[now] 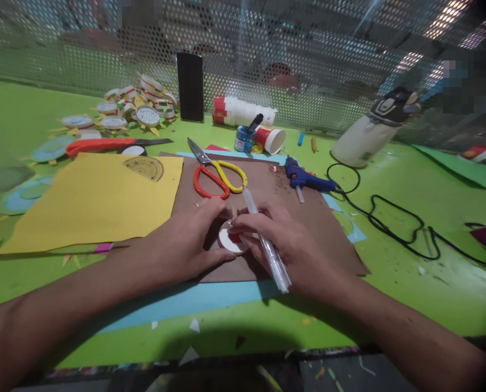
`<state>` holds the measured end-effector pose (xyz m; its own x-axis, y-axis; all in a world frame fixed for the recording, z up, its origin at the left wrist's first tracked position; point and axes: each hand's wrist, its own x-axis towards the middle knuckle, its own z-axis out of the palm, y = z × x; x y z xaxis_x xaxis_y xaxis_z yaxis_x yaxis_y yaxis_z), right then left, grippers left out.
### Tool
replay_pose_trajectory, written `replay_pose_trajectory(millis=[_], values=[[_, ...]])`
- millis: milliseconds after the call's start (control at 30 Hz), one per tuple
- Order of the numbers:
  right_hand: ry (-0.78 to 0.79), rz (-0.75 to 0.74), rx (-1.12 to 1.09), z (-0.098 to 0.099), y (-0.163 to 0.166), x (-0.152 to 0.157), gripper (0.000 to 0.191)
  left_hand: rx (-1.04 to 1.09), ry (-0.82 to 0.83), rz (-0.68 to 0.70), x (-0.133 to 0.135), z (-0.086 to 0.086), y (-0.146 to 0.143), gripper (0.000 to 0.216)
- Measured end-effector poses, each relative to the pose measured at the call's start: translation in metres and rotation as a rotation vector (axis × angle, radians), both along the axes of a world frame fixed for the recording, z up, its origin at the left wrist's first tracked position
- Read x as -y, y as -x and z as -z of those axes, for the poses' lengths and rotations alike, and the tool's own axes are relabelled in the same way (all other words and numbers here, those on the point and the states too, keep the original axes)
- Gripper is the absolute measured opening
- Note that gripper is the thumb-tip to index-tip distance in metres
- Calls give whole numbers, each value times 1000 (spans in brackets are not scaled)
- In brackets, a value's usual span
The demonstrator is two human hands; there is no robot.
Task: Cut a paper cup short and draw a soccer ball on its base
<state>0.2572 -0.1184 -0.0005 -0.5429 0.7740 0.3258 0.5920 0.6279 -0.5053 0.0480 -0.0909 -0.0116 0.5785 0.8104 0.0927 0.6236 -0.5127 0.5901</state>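
Observation:
My left hand (202, 231) is closed on the edge of a small round white cup piece (226, 243), thumb along its near side. My right hand (281, 239) is closed too. Its fingertips press at a red patch on the cup piece, partly hiding it. Across that hand, held between the fingers, lies a clear plastic stick (272, 256), slanting down to the right. Both hands are low over a brown sheet (218, 272). Just beyond them rest scissors (210, 169) with one red and one yellow handle.
A yellow sheet (104, 201) carries a protractor (145, 167). Behind it are a red-handled cutter (99, 145) and a pile of small paper turtles (147, 114). A blue glue gun (308, 178), its black cord, paper cups (243, 112), a phone (190, 87) and a bottle (365, 136) stand around.

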Motion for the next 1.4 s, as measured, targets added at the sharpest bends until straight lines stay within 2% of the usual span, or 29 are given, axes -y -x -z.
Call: replay_pose_trajectory(millis=[333, 533, 867, 1400], values=[[-83, 86, -115, -2, -2, -1, 18, 13, -8, -4, -1, 1, 0, 39], [-165, 234, -19, -6, -10, -5, 21, 50, 14, -32, 0, 0, 0, 39], [-137, 182, -53, 0, -8, -3, 14, 43, 12, -44, 0, -1, 0, 39], [-94, 165, -36, -2, -6, -1, 15, -11, 6, -26, -1, 1, 1, 42]])
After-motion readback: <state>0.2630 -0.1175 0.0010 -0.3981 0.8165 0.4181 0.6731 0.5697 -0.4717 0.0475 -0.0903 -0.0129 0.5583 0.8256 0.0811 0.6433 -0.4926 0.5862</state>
